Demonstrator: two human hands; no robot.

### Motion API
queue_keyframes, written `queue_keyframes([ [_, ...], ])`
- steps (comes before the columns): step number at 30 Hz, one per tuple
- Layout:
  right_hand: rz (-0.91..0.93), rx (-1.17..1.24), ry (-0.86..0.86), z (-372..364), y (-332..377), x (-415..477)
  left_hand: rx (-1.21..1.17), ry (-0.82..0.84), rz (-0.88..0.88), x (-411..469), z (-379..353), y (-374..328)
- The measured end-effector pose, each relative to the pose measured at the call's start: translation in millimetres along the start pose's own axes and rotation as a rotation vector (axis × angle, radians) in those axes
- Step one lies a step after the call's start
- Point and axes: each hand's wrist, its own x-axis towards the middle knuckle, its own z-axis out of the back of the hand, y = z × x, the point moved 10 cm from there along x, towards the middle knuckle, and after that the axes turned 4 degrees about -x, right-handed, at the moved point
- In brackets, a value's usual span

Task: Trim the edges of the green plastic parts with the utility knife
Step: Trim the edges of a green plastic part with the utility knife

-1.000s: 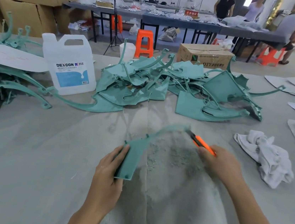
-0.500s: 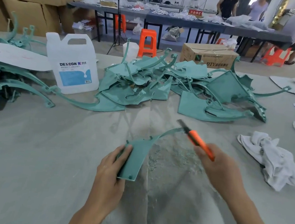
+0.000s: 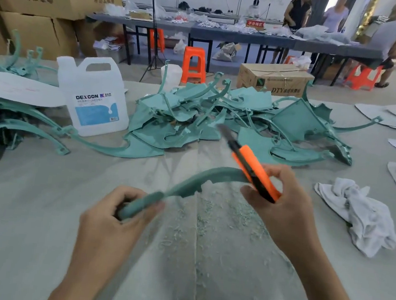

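My left hand [image 3: 118, 217] grips the wide end of a curved green plastic part [image 3: 195, 182], held edge-on above the table. Its thin arm runs up and right to my right hand [image 3: 282, 210]. That hand holds an orange utility knife [image 3: 252, 169], whose handle crosses the part's far end and whose blade points up and left, off the part. A big pile of green parts [image 3: 232, 124] lies behind, in the middle of the table. Green shavings [image 3: 218, 217] are scattered under the hands.
A white DEXCON jug [image 3: 93, 97] stands at the left of the pile. More green parts [image 3: 0, 123] are stacked at the far left under a white sheet. A crumpled white rag [image 3: 361, 214] lies at the right. Papers lie along the right edge.
My left hand turned the part edge-on and closed round its wide end. My right hand lifted the knife up and left, so the blade left the part's edge.
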Motion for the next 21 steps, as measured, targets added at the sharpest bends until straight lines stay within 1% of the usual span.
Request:
queue_keyframes([
  [2, -0.052, 0.106, 0.098, -13, 7, -2, -0.018, 0.007, -0.018, 12, 20, -23],
  [3, -0.087, 0.180, 0.140, -20, 8, -6, -0.097, -0.018, -0.020, 18, 32, -32],
  [5, -0.169, 0.377, 0.245, -40, 12, -21, -0.367, -0.060, -0.027, 27, 51, -48],
  [6, -0.205, 0.473, 0.311, -54, 15, -33, -0.486, -0.054, -0.027, 30, 54, -51],
  [7, -0.227, 0.550, 0.371, -68, 21, -46, -0.547, -0.034, -0.028, 31, 52, -52],
  [9, -0.237, 0.666, 0.453, -94, 35, -68, -0.533, 0.035, -0.047, 30, 40, -57],
  [12, -0.292, 0.775, 0.493, -118, 38, -85, -0.387, 0.067, -0.100, 25, 33, -64],
  [13, -0.322, 0.773, 0.474, -118, 32, -86, -0.281, 0.072, -0.140, 23, 34, -70],
  [15, -0.381, 0.718, 0.393, -110, 10, -84, 0.035, 0.086, -0.205, 26, 42, -72],
  [17, -0.425, 0.666, 0.326, -97, -14, -81, 0.343, 0.220, -0.216, 28, 33, -66],
  [18, -0.437, 0.633, 0.322, -92, -23, -80, 0.474, 0.299, -0.232, 28, 25, -61],
  [19, -0.443, 0.590, 0.337, -89, -31, -80, 0.571, 0.368, -0.235, 28, 17, -53],
  [21, -0.432, 0.487, 0.392, -86, -43, -82, 0.654, 0.471, -0.174, 33, 2, -32],
])
